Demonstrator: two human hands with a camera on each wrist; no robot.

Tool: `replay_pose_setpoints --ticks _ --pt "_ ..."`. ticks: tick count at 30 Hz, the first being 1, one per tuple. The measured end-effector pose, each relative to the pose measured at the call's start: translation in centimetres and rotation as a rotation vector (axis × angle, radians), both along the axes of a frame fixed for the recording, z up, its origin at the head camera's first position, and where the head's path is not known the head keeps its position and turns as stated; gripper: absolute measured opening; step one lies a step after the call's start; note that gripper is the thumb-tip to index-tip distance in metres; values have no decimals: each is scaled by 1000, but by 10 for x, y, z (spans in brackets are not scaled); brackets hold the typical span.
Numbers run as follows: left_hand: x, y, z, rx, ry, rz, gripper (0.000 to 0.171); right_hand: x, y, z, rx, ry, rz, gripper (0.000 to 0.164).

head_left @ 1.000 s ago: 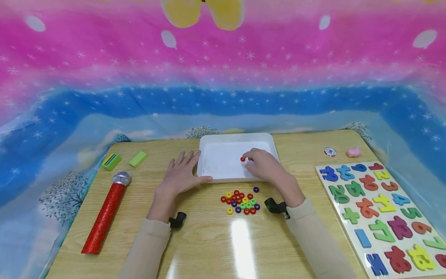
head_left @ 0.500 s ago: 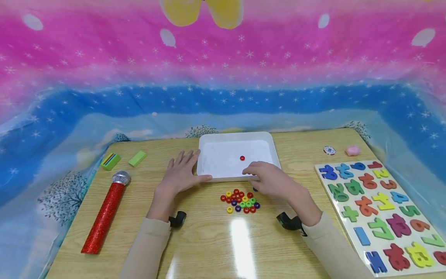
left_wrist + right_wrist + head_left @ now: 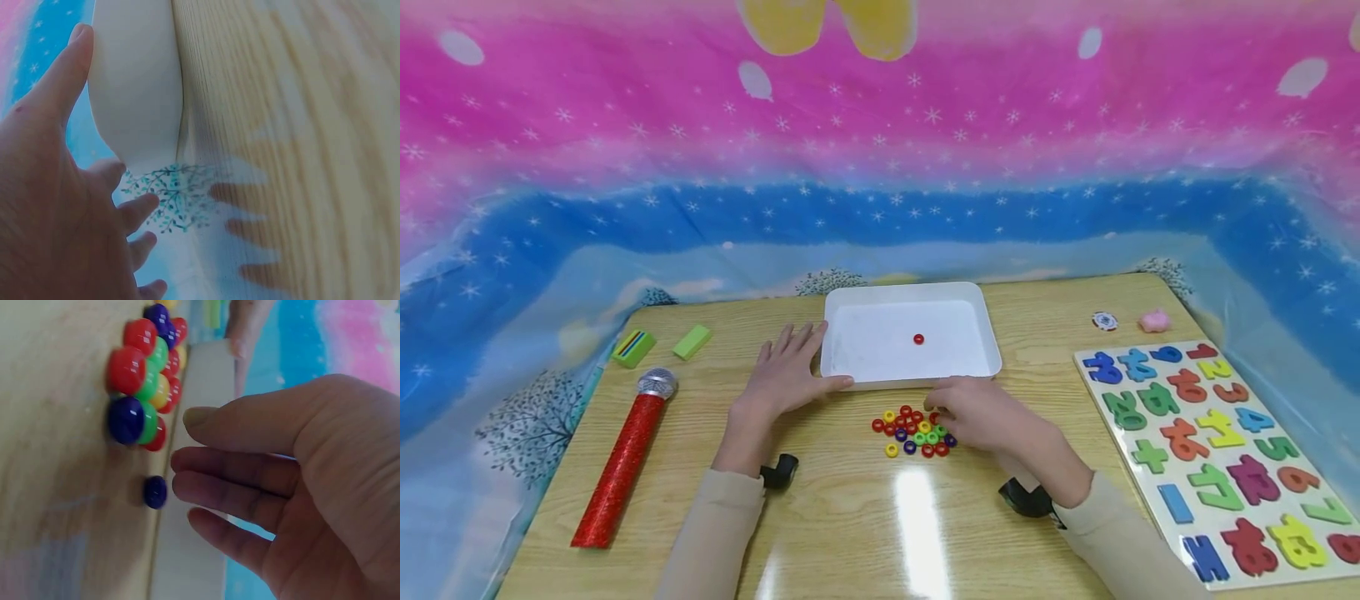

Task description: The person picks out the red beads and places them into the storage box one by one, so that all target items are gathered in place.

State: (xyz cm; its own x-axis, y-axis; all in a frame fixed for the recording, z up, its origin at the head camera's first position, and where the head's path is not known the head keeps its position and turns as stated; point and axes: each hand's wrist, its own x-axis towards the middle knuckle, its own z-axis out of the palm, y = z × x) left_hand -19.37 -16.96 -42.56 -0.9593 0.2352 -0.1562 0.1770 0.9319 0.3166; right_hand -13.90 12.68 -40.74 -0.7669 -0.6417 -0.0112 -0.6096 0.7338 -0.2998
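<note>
A white tray (image 3: 868,337) stands at the back of the table with a single red ring bead (image 3: 918,339) lying in it. My left hand (image 3: 784,380) rests at the tray's near left corner, fingers spread along the left side and thumb at the front wall. In front of the tray lies a cluster of red, yellow, green and dark blue ring beads (image 3: 912,428). My right hand (image 3: 981,412) hovers over the cluster's right end, partly covering it. In the right wrist view, its fingers are loosely bent, holding nothing, close to a lone dark blue bead (image 3: 155,492).
A red toy microphone (image 3: 625,462), a striped green block (image 3: 634,348) and a plain green block (image 3: 692,342) lie left. On the right are a number puzzle board (image 3: 1157,454), a poker chip (image 3: 1104,321) and a pink toy (image 3: 1154,321). A patterned cloth (image 3: 880,208) hangs behind.
My right hand has let go of the red bead in the tray and drawn back toward me, over the front wall to the bead cluster. My left hand has stayed at the tray corner.
</note>
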Motion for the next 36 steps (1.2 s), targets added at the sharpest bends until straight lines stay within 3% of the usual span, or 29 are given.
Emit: replay_pose_setpoints --ticks 8,27,36 --pt "1 1 -2 -25 21 0 107 -4 -4 -15 23 66 28 11" --pt "5 4 -2 -70 51 0 108 -7 -8 -21 65 134 5 8" --pt "7 7 -2 -72 81 15 106 -4 -9 -9 38 92 7 5"
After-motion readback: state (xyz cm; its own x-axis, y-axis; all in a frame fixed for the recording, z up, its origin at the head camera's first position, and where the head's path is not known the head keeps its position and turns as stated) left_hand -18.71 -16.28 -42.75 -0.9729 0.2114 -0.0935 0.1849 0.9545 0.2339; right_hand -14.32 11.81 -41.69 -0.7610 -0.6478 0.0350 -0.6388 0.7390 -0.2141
